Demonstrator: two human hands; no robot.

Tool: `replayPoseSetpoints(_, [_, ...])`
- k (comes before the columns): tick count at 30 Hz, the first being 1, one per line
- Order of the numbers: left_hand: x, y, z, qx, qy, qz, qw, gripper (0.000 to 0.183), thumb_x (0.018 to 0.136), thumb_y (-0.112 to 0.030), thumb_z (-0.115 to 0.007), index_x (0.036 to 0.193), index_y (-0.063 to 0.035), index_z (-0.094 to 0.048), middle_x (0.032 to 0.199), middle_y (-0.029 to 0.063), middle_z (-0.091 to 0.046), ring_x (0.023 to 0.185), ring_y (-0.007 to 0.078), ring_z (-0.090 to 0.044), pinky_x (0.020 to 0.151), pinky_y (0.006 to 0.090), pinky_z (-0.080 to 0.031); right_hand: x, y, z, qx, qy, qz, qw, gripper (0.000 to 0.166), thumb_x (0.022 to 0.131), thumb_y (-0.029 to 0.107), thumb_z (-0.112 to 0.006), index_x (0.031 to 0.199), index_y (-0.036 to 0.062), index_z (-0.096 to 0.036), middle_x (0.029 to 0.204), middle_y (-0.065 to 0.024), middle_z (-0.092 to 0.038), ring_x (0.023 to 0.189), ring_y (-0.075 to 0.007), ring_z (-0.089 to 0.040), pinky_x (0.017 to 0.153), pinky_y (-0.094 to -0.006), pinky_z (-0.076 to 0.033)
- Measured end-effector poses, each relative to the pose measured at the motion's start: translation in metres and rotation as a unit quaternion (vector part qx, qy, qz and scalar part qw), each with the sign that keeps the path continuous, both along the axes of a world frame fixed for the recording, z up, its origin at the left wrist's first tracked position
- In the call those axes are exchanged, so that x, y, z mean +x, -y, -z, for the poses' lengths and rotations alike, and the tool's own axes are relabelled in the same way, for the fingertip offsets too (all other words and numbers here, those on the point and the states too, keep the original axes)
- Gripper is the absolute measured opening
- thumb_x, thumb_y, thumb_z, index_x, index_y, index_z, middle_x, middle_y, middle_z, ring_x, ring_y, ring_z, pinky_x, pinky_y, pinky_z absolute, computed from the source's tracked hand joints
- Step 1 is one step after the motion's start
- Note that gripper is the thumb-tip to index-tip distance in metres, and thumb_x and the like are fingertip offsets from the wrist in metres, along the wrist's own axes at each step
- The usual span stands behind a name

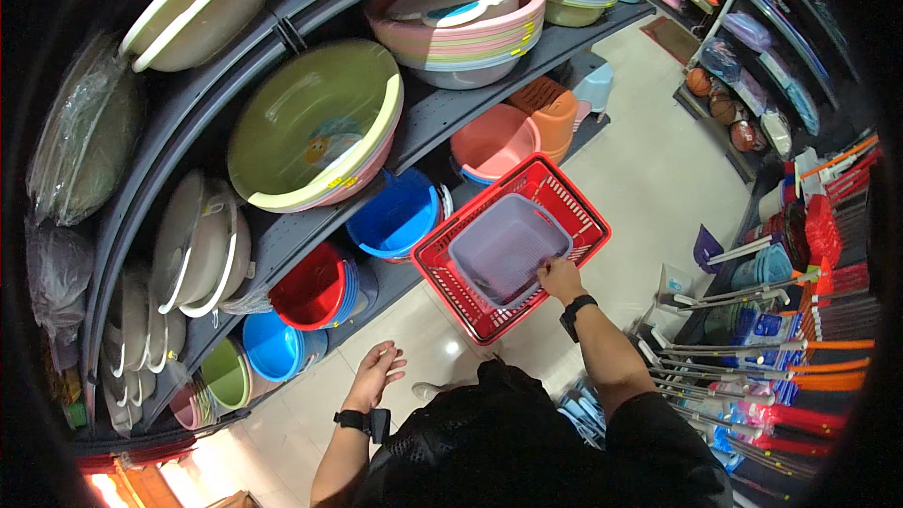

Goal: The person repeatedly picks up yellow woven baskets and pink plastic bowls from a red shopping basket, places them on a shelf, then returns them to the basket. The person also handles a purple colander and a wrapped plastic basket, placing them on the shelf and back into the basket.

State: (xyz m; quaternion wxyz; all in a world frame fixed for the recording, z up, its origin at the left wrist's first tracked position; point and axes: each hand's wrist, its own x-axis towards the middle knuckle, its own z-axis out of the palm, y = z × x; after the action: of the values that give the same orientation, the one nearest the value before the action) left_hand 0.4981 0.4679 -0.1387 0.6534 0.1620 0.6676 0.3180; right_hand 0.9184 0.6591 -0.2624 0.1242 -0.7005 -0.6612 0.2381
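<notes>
In front of me is a red plastic shopping basket (482, 330) with slotted sides. Inside it sits a greyish-lavender plastic tub (504, 243), roughly rectangular with rounded corners and a ribbed-looking floor. My right hand (562, 281), black band on its wrist, grips the tub's rim on the side nearest me; the fingertips curl over the edge. My left hand (379, 370) hangs over the tiled floor, left of the basket and apart from it. Its fingers are loosely bent and spread, with nothing in them.
Shelving to my left bears a large green basin (310, 120) and stacked pink basins (458, 42). Lower down are a red bucket (308, 286), blue tubs (395, 215) and a pink tub (494, 137). Brooms or mops with long handles (734, 349) jut from the right. Basketballs (698, 82) lie farther up the aisle.
</notes>
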Motion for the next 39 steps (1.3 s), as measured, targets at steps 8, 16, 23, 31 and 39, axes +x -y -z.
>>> replayPoseSetpoints(8, [-0.019,0.148,0.047,-0.111,-0.102,0.019,0.988,0.036,0.104,-0.026,-0.068,0.135,-0.0093,-0.060,0.116,0.0046,-0.069,0.103,0.0213,-0.068,0.087,0.0395,-0.058,-0.013,-0.027,0.086,-0.146,0.059,0.001,0.988,0.036,0.086,0.038,-0.072,0.105,0.0087,-0.080,0.114,-0.0210,-0.074,0.108,-0.0395,-0.071,0.097,-0.0482,-0.057])
replayPoseSetpoints(16, [-0.020,0.226,0.063,-0.074,-0.103,0.090,0.988,0.035,0.104,-0.018,-0.067,0.135,-0.0014,-0.061,0.118,0.0098,-0.074,0.107,0.0186,-0.070,0.096,0.0337,-0.056,-0.004,-0.041,0.112,-0.234,0.099,-0.105,0.961,0.061,0.090,0.052,-0.068,0.121,-0.0014,-0.071,0.120,-0.0249,-0.072,0.114,-0.0402,-0.069,0.098,-0.0495,-0.056])
replayPoseSetpoints(23, [-0.029,0.187,0.046,-0.125,-0.110,-0.016,0.986,0.044,0.106,-0.028,-0.064,0.142,-0.0061,-0.056,0.121,0.0095,-0.069,0.106,0.0239,-0.069,0.085,0.0415,-0.058,-0.005,-0.064,0.070,-0.236,0.180,-0.178,0.938,0.055,0.092,0.046,-0.067,0.122,-0.0004,-0.072,0.131,-0.0253,-0.068,0.118,-0.0386,-0.069,0.100,-0.0493,-0.056])
replayPoseSetpoints(31, [-0.022,0.177,0.052,-0.142,-0.116,0.008,0.983,0.043,0.106,-0.031,-0.064,0.141,-0.0068,-0.058,0.122,0.0092,-0.071,0.106,0.0229,-0.070,0.085,0.0396,-0.058,-0.018,-0.034,0.067,-0.244,0.197,-0.168,0.934,0.032,0.093,0.020,-0.064,0.117,0.0027,-0.075,0.120,-0.0214,-0.074,0.115,-0.0376,-0.071,0.097,-0.0481,-0.058])
replayPoseSetpoints(39, [-0.027,0.194,0.067,-0.117,-0.099,0.020,0.988,0.038,0.104,-0.033,-0.067,0.136,-0.0115,-0.063,0.107,0.0057,-0.073,0.093,0.0170,-0.070,0.076,0.0352,-0.057,0.008,-0.013,0.109,-0.127,0.106,-0.216,0.962,0.036,0.092,0.031,-0.065,0.114,0.0044,-0.073,0.119,-0.0248,-0.071,0.117,-0.0445,-0.066,0.100,-0.0544,-0.053])
